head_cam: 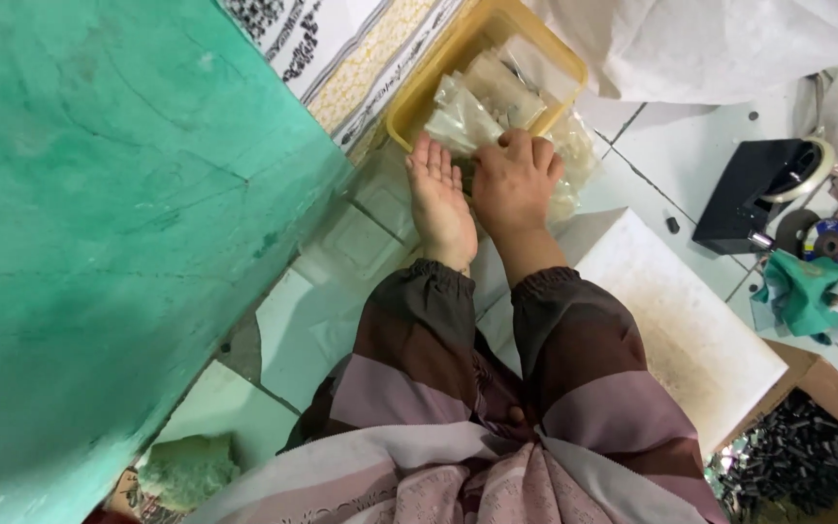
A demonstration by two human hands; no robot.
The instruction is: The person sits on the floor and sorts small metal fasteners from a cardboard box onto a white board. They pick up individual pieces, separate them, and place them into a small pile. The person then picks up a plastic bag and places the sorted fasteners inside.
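A yellow plastic tray [417,101] sits on the tiled floor and holds several small clear plastic packets [485,95]. My right hand [516,180] rests at the tray's near edge, knuckles up, with its fingers curled over a bunch of these packets. More clear packets [574,155] spill out beside it on the right. My left hand [438,199] lies flat just left of the right hand, fingers straight and together, its tips touching the tray's near rim and the packets. Both arms wear brown and mauve striped sleeves.
A green wall [99,213] fills the left side. On the right, a white slab [681,311] lies on the floor tiles, with a black tape dispenser [758,189], a green cloth [812,291] and a cardboard box of dark metal parts [797,456]. Patterned fabric [341,39] lies beyond the tray.
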